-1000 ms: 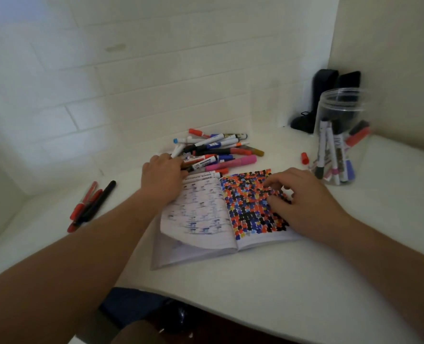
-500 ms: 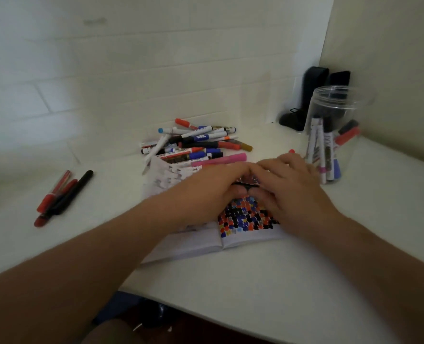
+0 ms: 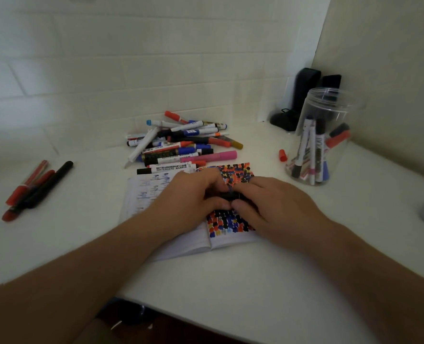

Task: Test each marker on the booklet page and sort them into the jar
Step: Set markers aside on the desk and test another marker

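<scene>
short black marker (image 3: 230, 195) lies sideways, left to right | left hand (image 3: 193, 197) and right hand (image 3: 270, 204) each pinch one end | over the open paper booklet (image 3: 156, 194)

Two black upright objects (image 3: 305, 95) stand in the white counter's (image 3: 230, 281) far corner.

I see the booklet page (image 3: 235, 175) at frame centre speckled with black, orange, blue and red blotches, a pink marker (image 3: 213, 156) above it, red and black pens (image 3: 35, 187) at left, and a red cap (image 3: 283, 155) at right.
</scene>
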`<act>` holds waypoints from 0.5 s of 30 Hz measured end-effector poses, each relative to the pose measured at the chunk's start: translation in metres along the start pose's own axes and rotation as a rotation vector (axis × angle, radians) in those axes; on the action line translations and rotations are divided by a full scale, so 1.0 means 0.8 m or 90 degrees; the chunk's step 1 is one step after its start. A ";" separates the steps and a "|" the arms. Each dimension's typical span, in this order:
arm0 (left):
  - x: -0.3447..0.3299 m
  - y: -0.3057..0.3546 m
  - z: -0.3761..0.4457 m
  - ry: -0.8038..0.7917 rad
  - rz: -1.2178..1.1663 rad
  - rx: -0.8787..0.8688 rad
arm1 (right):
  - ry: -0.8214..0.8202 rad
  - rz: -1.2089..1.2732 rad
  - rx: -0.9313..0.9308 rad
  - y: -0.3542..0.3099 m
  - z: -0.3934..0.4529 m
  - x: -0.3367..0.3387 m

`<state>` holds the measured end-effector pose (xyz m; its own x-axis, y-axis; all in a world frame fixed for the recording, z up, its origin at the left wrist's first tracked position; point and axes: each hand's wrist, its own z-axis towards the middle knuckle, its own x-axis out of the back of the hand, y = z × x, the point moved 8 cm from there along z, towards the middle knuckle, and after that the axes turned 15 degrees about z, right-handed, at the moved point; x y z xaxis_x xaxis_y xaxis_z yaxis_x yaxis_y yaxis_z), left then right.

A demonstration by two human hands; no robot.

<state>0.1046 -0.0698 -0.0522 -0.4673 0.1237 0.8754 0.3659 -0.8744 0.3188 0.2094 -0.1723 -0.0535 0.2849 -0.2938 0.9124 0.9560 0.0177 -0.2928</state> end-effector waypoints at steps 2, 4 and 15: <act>0.000 0.011 -0.002 0.021 0.046 -0.058 | -0.010 0.004 0.012 -0.001 -0.002 -0.003; 0.003 0.024 -0.005 0.049 0.091 -0.124 | -0.010 -0.002 0.033 -0.001 -0.003 -0.005; 0.005 0.041 -0.018 0.104 0.178 -0.255 | 0.035 -0.032 0.047 -0.003 -0.004 0.002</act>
<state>0.1036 -0.1051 -0.0436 -0.5266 -0.1870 0.8293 0.1724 -0.9787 -0.1113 0.2075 -0.1761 -0.0522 0.2335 -0.3475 0.9081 0.9723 0.0718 -0.2226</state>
